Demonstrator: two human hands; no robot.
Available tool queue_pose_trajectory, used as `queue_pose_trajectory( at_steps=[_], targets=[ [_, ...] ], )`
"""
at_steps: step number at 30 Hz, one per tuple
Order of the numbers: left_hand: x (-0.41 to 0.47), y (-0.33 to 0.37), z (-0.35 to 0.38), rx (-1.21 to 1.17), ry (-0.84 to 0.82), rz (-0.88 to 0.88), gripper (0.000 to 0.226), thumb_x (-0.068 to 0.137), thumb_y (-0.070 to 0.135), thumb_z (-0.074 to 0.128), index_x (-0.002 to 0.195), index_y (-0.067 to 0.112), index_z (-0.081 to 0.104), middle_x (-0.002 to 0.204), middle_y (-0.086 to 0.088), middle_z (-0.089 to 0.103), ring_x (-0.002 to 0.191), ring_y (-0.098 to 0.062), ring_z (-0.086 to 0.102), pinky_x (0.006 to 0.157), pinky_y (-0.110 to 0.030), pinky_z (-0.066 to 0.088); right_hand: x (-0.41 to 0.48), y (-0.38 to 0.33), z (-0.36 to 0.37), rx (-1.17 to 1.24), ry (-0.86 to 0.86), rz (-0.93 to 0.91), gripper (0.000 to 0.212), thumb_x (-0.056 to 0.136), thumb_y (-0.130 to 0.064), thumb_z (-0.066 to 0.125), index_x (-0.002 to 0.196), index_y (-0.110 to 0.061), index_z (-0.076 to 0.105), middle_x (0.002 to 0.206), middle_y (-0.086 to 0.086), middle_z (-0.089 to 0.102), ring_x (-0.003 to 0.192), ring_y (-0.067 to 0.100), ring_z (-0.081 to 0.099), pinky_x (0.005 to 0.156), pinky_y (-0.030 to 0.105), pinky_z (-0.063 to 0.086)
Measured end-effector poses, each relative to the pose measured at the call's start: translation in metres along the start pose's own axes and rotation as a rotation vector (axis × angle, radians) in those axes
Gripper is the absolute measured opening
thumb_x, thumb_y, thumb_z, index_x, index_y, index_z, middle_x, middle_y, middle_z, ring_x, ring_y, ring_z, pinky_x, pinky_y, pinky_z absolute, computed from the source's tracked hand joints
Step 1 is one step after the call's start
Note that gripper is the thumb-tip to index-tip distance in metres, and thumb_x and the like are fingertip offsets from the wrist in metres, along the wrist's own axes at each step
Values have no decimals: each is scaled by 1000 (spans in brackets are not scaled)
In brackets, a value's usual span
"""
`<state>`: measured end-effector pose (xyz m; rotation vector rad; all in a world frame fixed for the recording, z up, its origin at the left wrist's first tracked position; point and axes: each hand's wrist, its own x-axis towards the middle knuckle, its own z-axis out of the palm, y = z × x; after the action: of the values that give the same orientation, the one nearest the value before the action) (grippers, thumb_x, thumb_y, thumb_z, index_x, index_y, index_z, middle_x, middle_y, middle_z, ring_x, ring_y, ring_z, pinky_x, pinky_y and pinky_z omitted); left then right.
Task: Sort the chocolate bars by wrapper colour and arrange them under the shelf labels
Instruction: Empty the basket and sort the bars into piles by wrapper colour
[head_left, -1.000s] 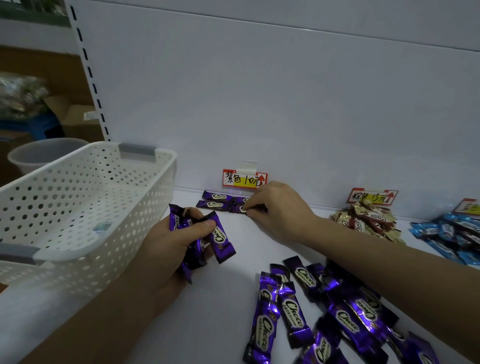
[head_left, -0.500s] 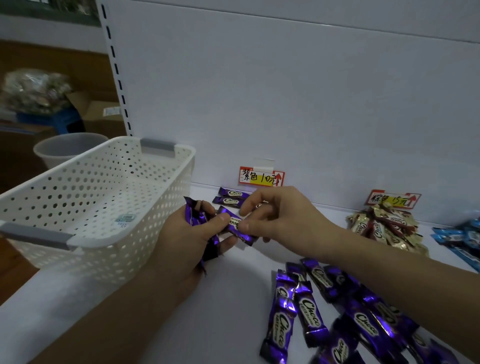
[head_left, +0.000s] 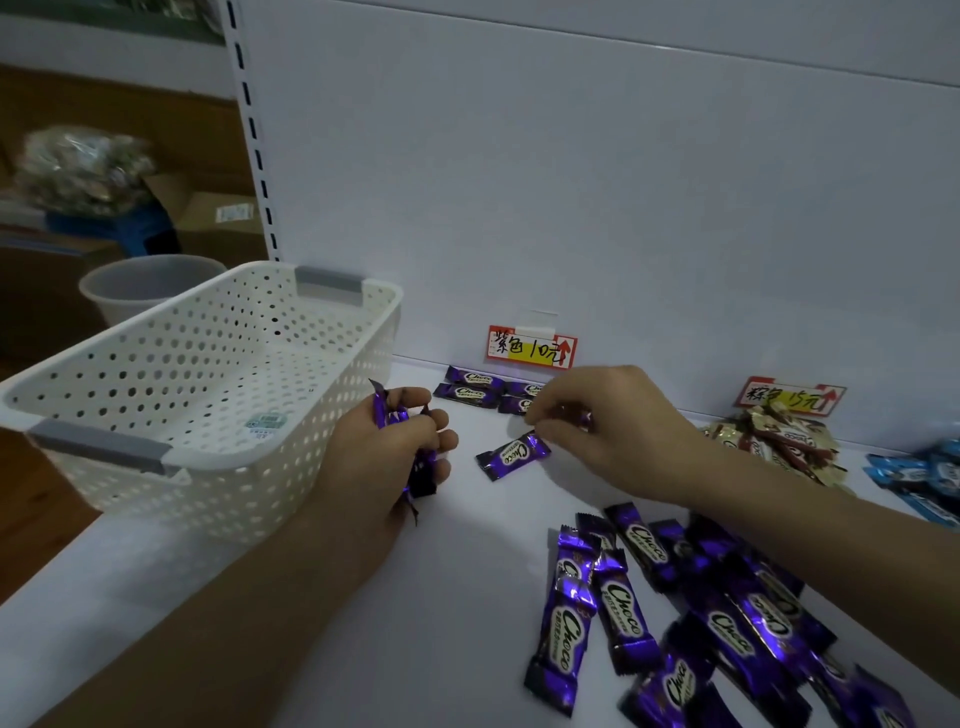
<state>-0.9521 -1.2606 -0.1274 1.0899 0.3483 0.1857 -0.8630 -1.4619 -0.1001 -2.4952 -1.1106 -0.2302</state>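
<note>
Just below the red-and-yellow paper label (head_left: 531, 347) on the back wall, the fingers (head_left: 545, 427) of your right hand (head_left: 608, 426) pinch one end of a small purple foil-wrapped chocolate bar (head_left: 513, 453). It hangs slanted, low over the white shelf (head_left: 467, 545); I cannot tell if it touches. Beyond these fingers lies the short row of purple bars (head_left: 470, 384) already placed under that label.

To do this step well, I think you should turn the bar until it is parallel with the row. Then set it flat just beside the row with the printed side up, and open the fingers only when it rests. Do not push the bars that are already straight.

Your left hand (head_left: 384, 457), left of the pinching fingers, grips a bundle of purple bars (head_left: 387, 410), so the next one is close.

Left of both hands stands a white perforated plastic basket (head_left: 208, 364) with grey handles. I see no bars in it, only a small sticker on its floor. Behind it is a pale round bucket (head_left: 145, 283), and its inside is hidden.

A loose heap of purple bars (head_left: 675, 597) waits nearer to you than the fingers. To their right lie brown-gold bars (head_left: 774, 436) and blue bars (head_left: 924, 473).
</note>
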Motion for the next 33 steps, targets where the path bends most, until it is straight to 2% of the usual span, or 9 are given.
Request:
queue_pose_trajectory(
  at_steps=[3, 6, 9, 13, 15, 18, 22, 28, 33],
  targets=[
    [0, -3, -3, -5, -22, 19, 24, 91, -8, 63, 109, 8, 59, 93, -14, 73, 87, -24, 75, 65, -32, 57, 4, -7, 3, 15, -121, 22, 19, 96, -22, 65, 113, -25, 72, 89, -15, 65, 74, -3, 56, 67, 9, 37],
    [-1, -4, -5, 27, 6, 27, 20, 93, 0, 64, 111, 8, 60, 98, -16, 74, 85, -21, 76, 66, -30, 59, 5, -13, 12, -37, -273, 14, 28, 93, -18, 66, 118, -27, 70, 104, -11, 69, 85, 2, 59, 72, 8, 40],
    [-1, -3, -6, 43, 27, 28, 13, 96, 4, 61, 109, 8, 60, 96, -13, 71, 72, -17, 74, 56, -27, 56, 7, -15, 17, 9, -230, 36, 30, 87, -10, 61, 106, -28, 76, 101, -11, 73, 87, 5, 63, 76, 14, 48],
    [-1, -5, -5, 46, 57, 39, 8, 98, 3, 58, 104, 8, 59, 89, -13, 67, 61, -17, 69, 48, -26, 52, 11, -20, 22, 57, -177, 42, 3, 86, -26, 73, 85, -27, 75, 84, -15, 68, 77, 1, 62, 67, 12, 48],
    [-3, -5, -5, 30, 81, 39, 9, 98, 1, 56, 102, 7, 60, 85, -13, 68, 60, -18, 69, 47, -28, 52, 16, -22, 27, 45, -136, 40, 4, 84, -23, 74, 86, -25, 76, 84, -13, 70, 74, 1, 62, 66, 13, 50],
    [-6, -3, -5, -16, 79, 30, 16, 97, -6, 49, 102, 4, 60, 69, -10, 70, 59, -21, 70, 46, -28, 53, 27, -26, 35, 40, -101, 44, 13, 86, -16, 72, 95, -23, 79, 90, -11, 75, 75, 0, 63, 65, 6, 44],
    [-9, -2, -3, -34, 87, 24, 20, 94, -10, 46, 99, 2, 60, 67, -10, 67, 60, -23, 70, 47, -30, 54, 42, -32, 45, -17, -40, 19, 17, 89, -17, 69, 100, -23, 81, 93, -7, 77, 81, 7, 67, 72, 18, 51],
    [-10, -5, -1, -3, 94, 62, 17, 92, -11, 50, 93, 3, 60, 64, -9, 69, 73, -32, 74, 61, -39, 60, 52, -38, 50, -2, -26, 71, 22, 89, -12, 64, 101, -21, 80, 93, -4, 77, 80, 10, 67, 76, 24, 56],
    [-9, -6, -1, -29, 79, 53, 14, 91, -8, 57, 88, 6, 60, 83, -20, 72, 85, -33, 76, 83, -53, 57, 54, -37, 51, -17, -25, 92, 23, 90, -12, 62, 101, -21, 80, 92, -3, 76, 81, 12, 66, 76, 27, 57]
  ],
)
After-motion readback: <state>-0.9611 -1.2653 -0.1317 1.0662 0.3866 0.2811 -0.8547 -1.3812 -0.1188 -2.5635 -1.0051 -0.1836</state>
